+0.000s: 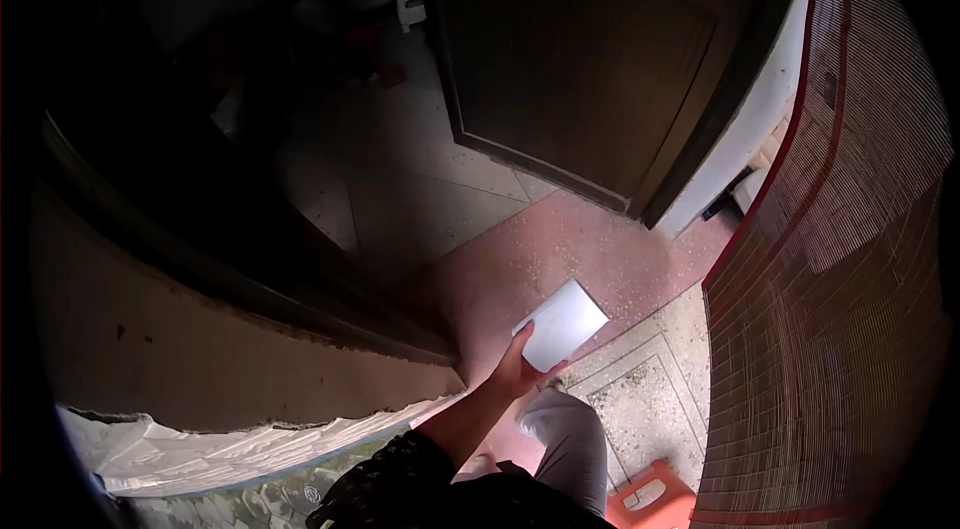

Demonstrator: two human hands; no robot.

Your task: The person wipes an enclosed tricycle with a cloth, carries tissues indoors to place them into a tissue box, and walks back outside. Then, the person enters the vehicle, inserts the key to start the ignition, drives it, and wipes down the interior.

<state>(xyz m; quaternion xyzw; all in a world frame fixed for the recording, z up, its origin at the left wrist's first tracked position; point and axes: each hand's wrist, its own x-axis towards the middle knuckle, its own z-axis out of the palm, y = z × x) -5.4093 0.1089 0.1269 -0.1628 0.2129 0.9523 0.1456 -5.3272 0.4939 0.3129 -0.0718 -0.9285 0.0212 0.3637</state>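
My left hand reaches forward from the lower left in a dark patterned sleeve. It is closed around a flat white rectangular object, the thumb along the near left edge and the other fingers mostly hidden beneath. Light glares off the object's blank top face, so I cannot tell whether it is a thin box, a booklet or folded paper. Below it is the pinkish floor of a doorway. My right hand is out of the picture.
A dark wooden door stands open into a dim room. On the right hangs a woven mesh curtain with red edging. An orange plastic stool is at the bottom, near my leg. A wall edge fills the left.
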